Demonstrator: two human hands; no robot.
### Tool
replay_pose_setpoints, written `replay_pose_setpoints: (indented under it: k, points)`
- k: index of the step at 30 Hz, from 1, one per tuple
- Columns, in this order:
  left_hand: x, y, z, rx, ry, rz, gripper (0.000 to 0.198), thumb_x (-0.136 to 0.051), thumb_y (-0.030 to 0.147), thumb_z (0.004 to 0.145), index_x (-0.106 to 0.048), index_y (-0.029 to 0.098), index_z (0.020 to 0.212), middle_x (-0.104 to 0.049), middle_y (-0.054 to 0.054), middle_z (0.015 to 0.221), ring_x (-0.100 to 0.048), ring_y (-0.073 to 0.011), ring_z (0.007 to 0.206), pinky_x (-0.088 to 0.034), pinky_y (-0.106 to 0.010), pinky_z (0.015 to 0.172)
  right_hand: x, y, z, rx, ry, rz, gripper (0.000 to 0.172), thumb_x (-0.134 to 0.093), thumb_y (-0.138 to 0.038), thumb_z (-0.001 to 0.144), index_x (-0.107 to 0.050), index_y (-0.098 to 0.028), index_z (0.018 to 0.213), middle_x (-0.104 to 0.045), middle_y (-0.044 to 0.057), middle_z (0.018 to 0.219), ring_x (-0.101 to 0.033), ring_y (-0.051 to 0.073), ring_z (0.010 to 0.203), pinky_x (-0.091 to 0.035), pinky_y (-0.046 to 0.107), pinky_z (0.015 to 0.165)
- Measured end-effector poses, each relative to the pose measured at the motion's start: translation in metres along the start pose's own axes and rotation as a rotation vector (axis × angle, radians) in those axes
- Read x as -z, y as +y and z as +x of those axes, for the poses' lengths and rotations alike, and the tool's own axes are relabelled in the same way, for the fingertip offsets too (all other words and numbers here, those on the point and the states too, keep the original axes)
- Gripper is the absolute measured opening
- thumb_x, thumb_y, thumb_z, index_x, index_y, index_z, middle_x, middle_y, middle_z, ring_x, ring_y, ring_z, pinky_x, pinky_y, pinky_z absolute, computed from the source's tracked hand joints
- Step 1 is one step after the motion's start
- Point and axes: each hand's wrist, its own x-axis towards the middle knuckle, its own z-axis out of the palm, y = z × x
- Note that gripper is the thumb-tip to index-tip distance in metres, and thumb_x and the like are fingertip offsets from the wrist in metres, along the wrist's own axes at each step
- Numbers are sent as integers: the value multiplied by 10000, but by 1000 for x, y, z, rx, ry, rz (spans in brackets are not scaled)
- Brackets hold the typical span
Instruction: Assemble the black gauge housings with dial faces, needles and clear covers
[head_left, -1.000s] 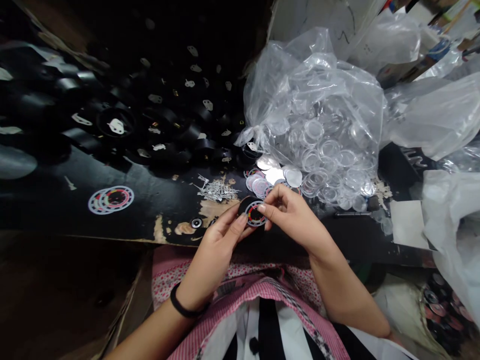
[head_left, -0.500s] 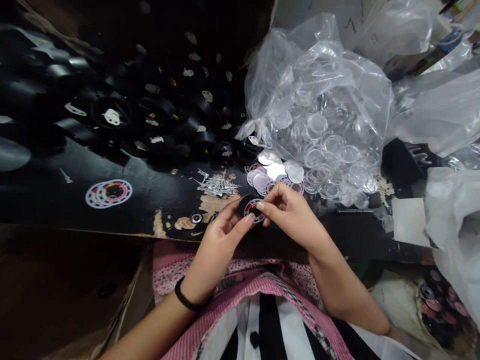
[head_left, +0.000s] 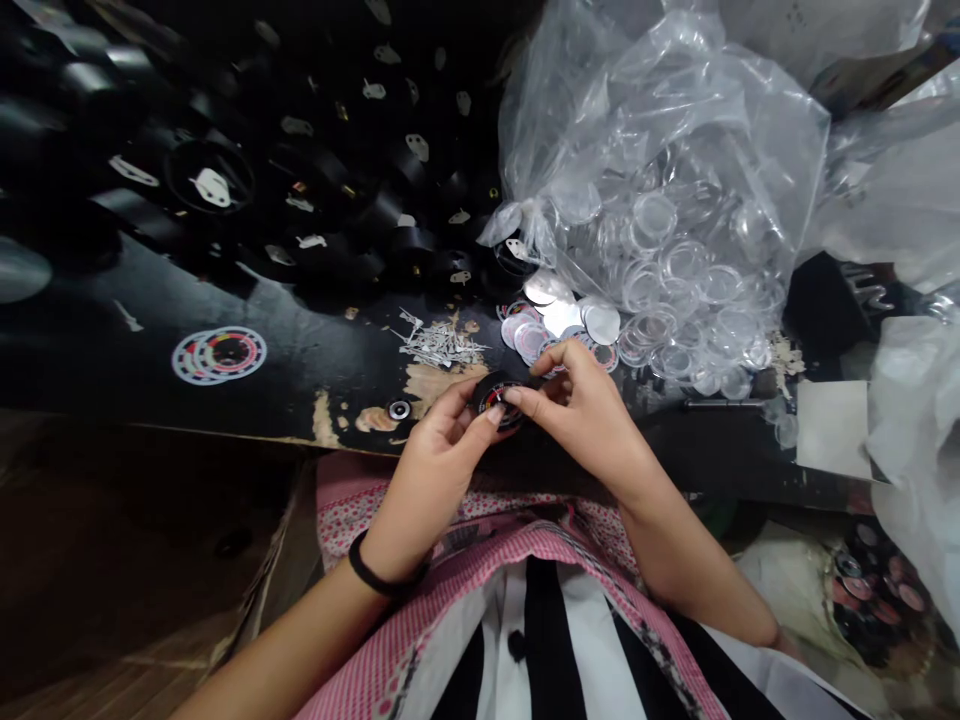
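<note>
Both hands meet over the near edge of a black worktable. My left hand cups a small round black gauge housing with a red and white dial face in it. My right hand presses its thumb and fingertips onto the dial from the right. Just behind the hands lies a small heap of printed dial discs. A pile of thin white pointer needles lies to the left of that heap.
A clear plastic bag of transparent round lenses sits behind the hands on the right. Many black housings fill the back left. Two dial discs lie at left. A white card and more plastic bags lie at right.
The hands have closed more tightly over the housing, so the right fingers cover more of the dial. The view has shifted a little, moving everything upward in the picture.
</note>
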Motion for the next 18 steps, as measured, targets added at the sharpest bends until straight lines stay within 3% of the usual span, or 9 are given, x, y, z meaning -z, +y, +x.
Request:
replay_pose_setpoints:
  k: [6, 8, 11, 14, 18]
  points:
    - [19, 6, -3, -22, -14, 159, 336, -771, 363, 770, -706, 232, 1072, -741, -49, 1092, -679, -256, 1097, -530, -409, 1009, -4, -5, -3, 69, -134, 27, 126, -642, -244, 869, -617, -188, 979, -679, 0, 896, -627, 115, 764, -487, 243, 699]
    - [31, 13, -2, -69, 84, 189, 338, -774, 362, 765, -703, 232, 1069, -741, -50, 1084, -675, -270, 1102, -493, -442, 1049, -8, -10, 4, 145, -160, -106, 89, -603, -247, 907, -639, -187, 963, -701, 7, 901, -640, 131, 800, -479, 262, 736]
    - [43, 26, 6, -209, 315, 41, 274, -746, 333, 801, -673, 252, 1052, -720, -28, 1120, -645, -260, 1157, -432, -470, 1105, -18, -16, 21, 205, -103, -508, 162, -513, -218, 949, -662, -167, 912, -717, 55, 941, -653, 208, 899, -452, 357, 814]
    - [40, 36, 18, -272, 395, -125, 193, -730, 281, 817, -652, 248, 991, -709, -23, 1132, -597, -230, 1240, -367, -438, 1159, -32, -18, 38, 209, -13, -835, 204, -483, -248, 950, -657, -145, 931, -708, 107, 984, -646, 288, 945, -433, 439, 825]
    - [23, 35, 26, -200, 309, -195, 203, -727, 283, 813, -647, 227, 991, -712, -51, 1141, -608, -238, 1225, -388, -448, 1145, -45, -19, 45, 212, -4, -935, 223, -469, -276, 951, -641, -134, 970, -697, 125, 998, -637, 309, 951, -438, 452, 805]
